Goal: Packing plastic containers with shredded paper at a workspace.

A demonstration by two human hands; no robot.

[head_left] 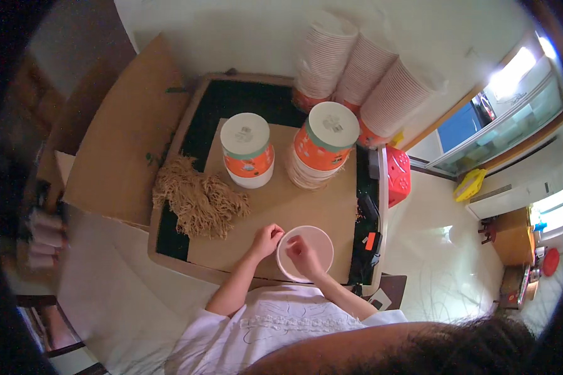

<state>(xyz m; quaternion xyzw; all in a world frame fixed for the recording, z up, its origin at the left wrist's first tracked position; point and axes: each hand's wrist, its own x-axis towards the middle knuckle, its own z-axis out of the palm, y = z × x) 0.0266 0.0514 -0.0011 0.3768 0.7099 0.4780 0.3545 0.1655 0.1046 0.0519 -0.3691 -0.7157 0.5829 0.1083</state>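
Note:
An open white paper bucket (316, 240) stands on the cardboard at the table's near edge. Beside its left rim is my left hand (269, 238), fingers curled together as in a pinch. My right hand (303, 255) reaches over the bucket's mouth, its fingers also drawn together. Whatever either hand pinches is too small to make out. A tangled heap of brown cords (197, 197) lies to the left. Behind stand two white, green and orange paper buckets turned bottom up, one on the left (249, 150) and a taller stack (326, 140) on the right.
Three tall stacks of nested paper buckets (397, 97) lean against the wall at the back right. A large cardboard flap (128, 137) rises at the table's left. A red stool (398, 177) stands past the right edge, near black items (368, 209) on the table.

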